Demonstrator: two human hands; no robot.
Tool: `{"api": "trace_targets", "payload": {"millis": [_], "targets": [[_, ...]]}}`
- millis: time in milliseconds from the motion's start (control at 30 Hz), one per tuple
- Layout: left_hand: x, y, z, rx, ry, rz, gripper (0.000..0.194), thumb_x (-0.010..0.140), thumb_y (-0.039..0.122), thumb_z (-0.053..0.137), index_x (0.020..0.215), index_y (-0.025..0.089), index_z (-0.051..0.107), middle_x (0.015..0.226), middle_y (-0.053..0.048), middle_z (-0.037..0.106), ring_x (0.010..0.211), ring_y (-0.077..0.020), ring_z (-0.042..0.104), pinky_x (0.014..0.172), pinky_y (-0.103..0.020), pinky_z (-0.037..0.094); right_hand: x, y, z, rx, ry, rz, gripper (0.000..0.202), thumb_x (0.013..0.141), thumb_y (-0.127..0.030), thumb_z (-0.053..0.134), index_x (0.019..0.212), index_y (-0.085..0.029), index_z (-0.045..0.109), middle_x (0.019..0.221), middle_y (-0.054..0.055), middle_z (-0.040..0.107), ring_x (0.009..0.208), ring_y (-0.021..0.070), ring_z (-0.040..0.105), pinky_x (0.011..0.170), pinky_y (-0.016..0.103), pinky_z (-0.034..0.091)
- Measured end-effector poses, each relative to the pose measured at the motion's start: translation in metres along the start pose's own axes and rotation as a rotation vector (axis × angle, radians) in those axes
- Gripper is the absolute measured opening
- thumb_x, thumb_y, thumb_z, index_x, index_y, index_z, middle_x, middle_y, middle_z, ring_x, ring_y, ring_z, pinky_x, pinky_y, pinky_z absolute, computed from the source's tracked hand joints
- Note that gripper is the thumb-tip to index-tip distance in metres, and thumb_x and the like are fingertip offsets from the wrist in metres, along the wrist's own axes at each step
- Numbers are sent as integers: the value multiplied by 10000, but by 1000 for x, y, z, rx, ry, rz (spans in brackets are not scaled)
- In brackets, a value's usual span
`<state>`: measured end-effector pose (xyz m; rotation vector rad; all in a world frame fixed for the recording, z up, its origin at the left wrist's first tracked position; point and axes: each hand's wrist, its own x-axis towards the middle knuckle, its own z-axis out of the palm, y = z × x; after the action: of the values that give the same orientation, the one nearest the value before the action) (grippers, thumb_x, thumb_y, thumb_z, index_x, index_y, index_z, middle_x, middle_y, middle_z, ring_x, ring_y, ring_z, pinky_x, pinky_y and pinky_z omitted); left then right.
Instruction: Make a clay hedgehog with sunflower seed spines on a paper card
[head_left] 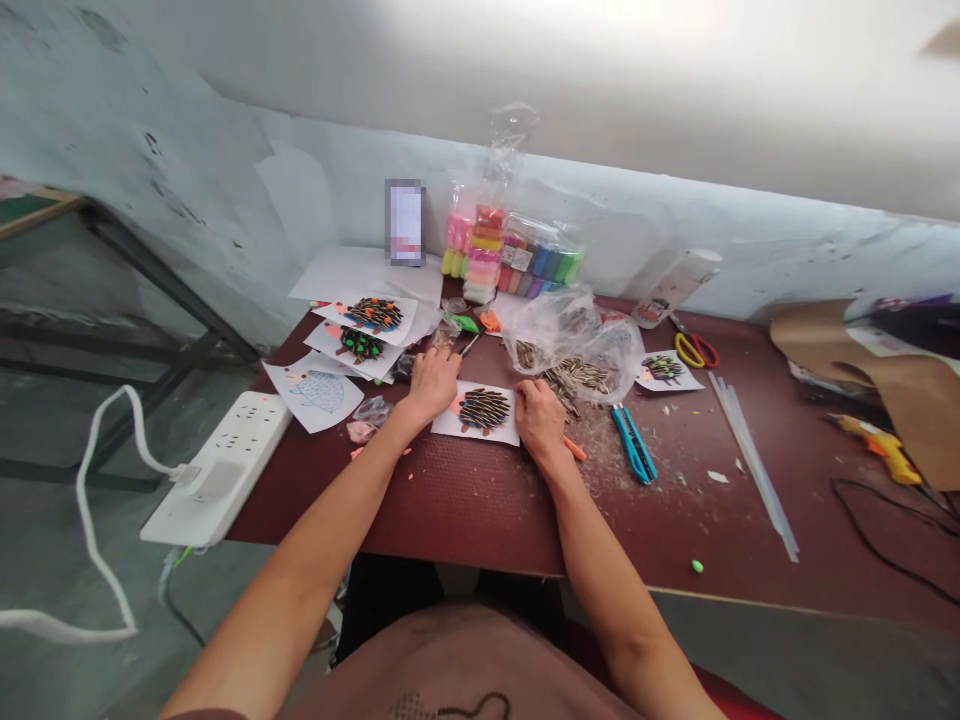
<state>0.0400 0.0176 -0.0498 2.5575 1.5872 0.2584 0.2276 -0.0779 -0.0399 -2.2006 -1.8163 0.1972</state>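
In front of me on the table lies a small white card [442, 424] bearing a hedgehog [484, 411] with a pink face and dark seed-like spines. My left hand [433, 385] rests at the card's upper left, its fingers stretched forward beside a knife-like tool [470, 345]. At the right edge, my right hand [541, 415] has curled fingers that pinch the card; the fingertips are partly hidden. Just beyond that hand, a pile of dark husks [577, 377] spills from a clear plastic bag [574, 325]. An orange stick [575, 449] pokes out beside my right wrist.
Finished hedgehog cards [375, 314] and a blue hedgehog drawing [315, 392] lie left, near a white power strip [225, 465]. Coloured clay packs [517, 262] and a phone [406, 222] stand behind. Rightward are blue pliers [634, 445], scissors [697, 350], glue sticks [754, 465] and a glue gun [881, 447].
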Motion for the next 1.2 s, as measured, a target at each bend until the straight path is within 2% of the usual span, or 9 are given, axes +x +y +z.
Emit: {"api": "trace_targets", "payload": {"millis": [367, 500, 733, 933, 1033, 1100, 1200], "targets": [[-3, 7, 5, -26, 72, -40, 351, 986, 126, 368, 1072, 150, 707, 1182, -199, 693, 1133, -351, 578, 936, -469, 411, 1, 0, 0, -17, -8, 32, 302, 1033, -203, 458, 1145, -193, 738, 1092, 105, 695, 916, 208, 616, 755, 284, 376], [-2, 5, 4, -73, 100, -45, 324, 956, 114, 403, 980, 151, 723, 1109, -192, 726, 1100, -355, 599, 913, -479, 418, 1, -1, -1, -20, -20, 31, 298, 1033, -196, 459, 1136, -192, 738, 1105, 106, 696, 932, 209, 623, 765, 282, 386], [-2, -5, 1, -219, 177, -9, 258, 802, 48, 490, 765, 171, 714, 892, -139, 743, 940, -309, 658, 891, -461, 454, -1, 2, 0, 24, 2, -6, 330, 985, -139, 470, 1167, -183, 741, 1125, 118, 685, 978, 220, 634, 805, 287, 421], [-3, -10, -3, -457, 428, 47, 273, 824, 31, 465, 847, 180, 693, 916, -103, 706, 935, -260, 649, 876, -400, 487, -2, 8, 6, 61, 69, -30, 323, 977, -152, 462, 1109, -195, 753, 1079, 105, 683, 932, 213, 620, 776, 289, 418], [-4, -8, -10, -612, 546, 65, 201, 891, 94, 502, 923, 178, 682, 966, -87, 694, 916, -221, 635, 856, -351, 498, -2, 10, 8, 59, 78, -29, 280, 972, -172, 494, 1046, -199, 763, 1056, 101, 677, 935, 216, 613, 768, 289, 414], [-4, -5, -16, -716, 574, 63, 121, 924, 172, 556, 885, 178, 670, 901, -64, 687, 834, -197, 623, 800, -322, 492, -2, 11, 8, 56, 80, -26, 264, 970, -180, 508, 1027, -198, 765, 1048, 103, 675, 936, 220, 611, 765, 291, 413], [-3, 0, -25, -908, 546, 27, 185, 954, 281, 595, 800, 184, 631, 736, -14, 643, 691, -159, 587, 705, -284, 468, -2, 12, 9, 79, 108, -41, 261, 966, -178, 511, 1031, -207, 763, 1028, 96, 672, 919, 215, 607, 761, 289, 412]]}}
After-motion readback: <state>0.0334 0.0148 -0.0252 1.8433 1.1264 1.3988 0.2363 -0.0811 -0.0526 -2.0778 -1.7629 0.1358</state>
